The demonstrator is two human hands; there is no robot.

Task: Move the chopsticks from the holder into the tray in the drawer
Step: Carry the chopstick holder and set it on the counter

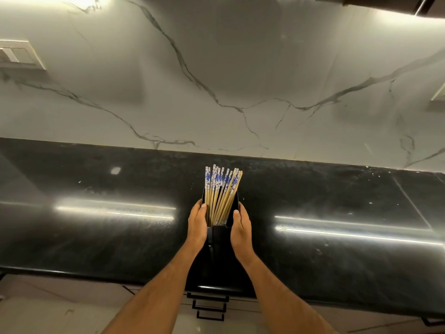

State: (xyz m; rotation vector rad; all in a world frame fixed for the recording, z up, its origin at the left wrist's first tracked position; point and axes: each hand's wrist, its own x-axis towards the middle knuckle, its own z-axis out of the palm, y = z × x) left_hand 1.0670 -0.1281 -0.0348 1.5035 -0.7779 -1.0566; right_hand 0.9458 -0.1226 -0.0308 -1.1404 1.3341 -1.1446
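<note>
Chopsticks (pixel 222 194) upright in holder (pixel 218 247) on table (pixel 96 237), tips leaning away. Left hand (pixel 198 225) and right hand (pixel 240 231) clasping holder's sides, fingers curled round its rim; both equally near. Drawer handles (pixel 208 307) below, tray unseen.

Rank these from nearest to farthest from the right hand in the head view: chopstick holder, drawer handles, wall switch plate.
1. chopstick holder: touching the right hand, between both hands.
2. drawer handles: below the counter edge, toward the person.
3. wall switch plate: far upper left on the marble wall.
</note>
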